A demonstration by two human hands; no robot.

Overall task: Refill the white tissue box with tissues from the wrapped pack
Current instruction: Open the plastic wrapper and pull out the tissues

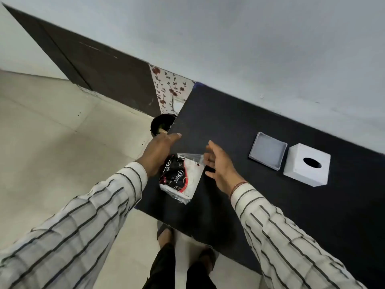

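Wrapped tissue pack [180, 177] lay on the black counter [260, 126] near its left edge, clear wrap with black/red print, white tissues visible through it. Left hand [159, 154] was over the pack's left side, fingers extended; whether its grip was actually pinching the wrap was hidden under the palm, so cannot tell. Right hand [220, 165] was just beside the pack's right edge, grip released, fingers spread, holding nothing, likely set to steady or tear the wrap from the opposite side. White tissue box [307, 164] sat well apart to the right, slot hole facing up, with its separate base tray [268, 150] just beside it, open side up. Box looked already apart, presumably so the stack could drop straight into the tray. Pack looked unopened.
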